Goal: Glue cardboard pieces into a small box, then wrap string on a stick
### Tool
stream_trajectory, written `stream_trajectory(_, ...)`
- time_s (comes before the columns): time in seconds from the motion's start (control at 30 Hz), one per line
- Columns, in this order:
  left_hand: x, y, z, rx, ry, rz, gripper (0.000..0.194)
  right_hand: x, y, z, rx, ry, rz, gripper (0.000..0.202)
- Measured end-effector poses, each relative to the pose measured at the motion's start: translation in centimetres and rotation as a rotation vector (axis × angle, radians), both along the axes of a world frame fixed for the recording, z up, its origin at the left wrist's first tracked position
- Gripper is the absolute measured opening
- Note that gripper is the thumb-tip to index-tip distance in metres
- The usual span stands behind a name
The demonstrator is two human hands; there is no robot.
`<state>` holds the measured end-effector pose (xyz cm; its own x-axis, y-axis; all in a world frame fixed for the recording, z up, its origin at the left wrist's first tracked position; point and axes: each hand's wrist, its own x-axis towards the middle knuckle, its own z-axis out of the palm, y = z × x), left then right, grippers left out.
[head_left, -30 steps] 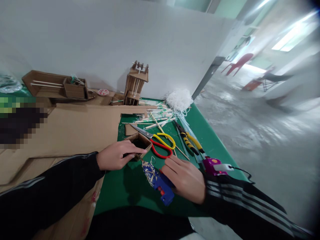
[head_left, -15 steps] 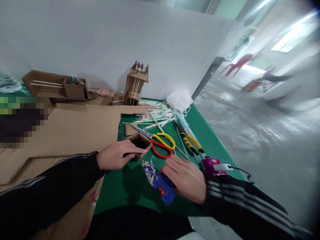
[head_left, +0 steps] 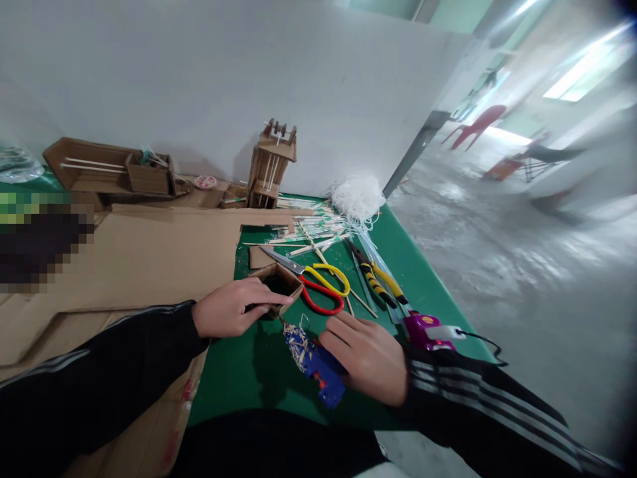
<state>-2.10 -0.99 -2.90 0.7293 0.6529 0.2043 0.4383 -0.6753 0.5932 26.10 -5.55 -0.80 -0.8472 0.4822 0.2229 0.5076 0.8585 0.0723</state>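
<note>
My left hand (head_left: 239,307) grips the near wall of a small open cardboard box (head_left: 294,299), with the index finger laid along its edge. My right hand (head_left: 365,355) is closed round a blue glue gun (head_left: 313,365) whose front is covered with pale scraps. The gun's tip points up and left and lies close to the box's near corner; whether they touch is hard to tell. Scissors (head_left: 326,307) with one red and one yellow handle lie right beside the box. A small cardboard piece (head_left: 259,257) rests behind it.
Yellow-black pliers (head_left: 381,282) and a purple device (head_left: 423,330) with a cable lie at right. Wrapped sticks (head_left: 318,232) and white strands (head_left: 357,199) are behind. Cardboard sheets (head_left: 169,252) cover the left, near a cardboard tower (head_left: 271,166) and a long cardboard structure (head_left: 99,166).
My right hand and the glue gun have shifted very slightly left. My left hand keeps its grip on the box.
</note>
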Motion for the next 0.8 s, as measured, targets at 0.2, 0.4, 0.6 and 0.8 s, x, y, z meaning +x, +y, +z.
stream_trajectory(0.2,0.0,0.1,0.0,0.006,0.001,-0.009,0.043,-0.4,-0.3,-0.1,-0.039,-0.054,-0.024,0.017)
stream_trajectory(0.4,0.0,0.0,-0.1,0.000,-0.002,-0.003,0.043,-0.5,0.1,-0.8,-0.061,-0.060,-0.011,0.015)
stream_trajectory(0.6,-0.1,0.1,-0.2,-0.004,-0.001,-0.004,0.044,-0.7,0.4,-0.9,-0.075,-0.086,-0.012,0.013)
stream_trajectory(0.8,0.0,0.0,-0.1,0.000,-0.014,-0.011,0.045,-0.9,0.4,-0.8,-0.080,-0.119,-0.062,0.016)
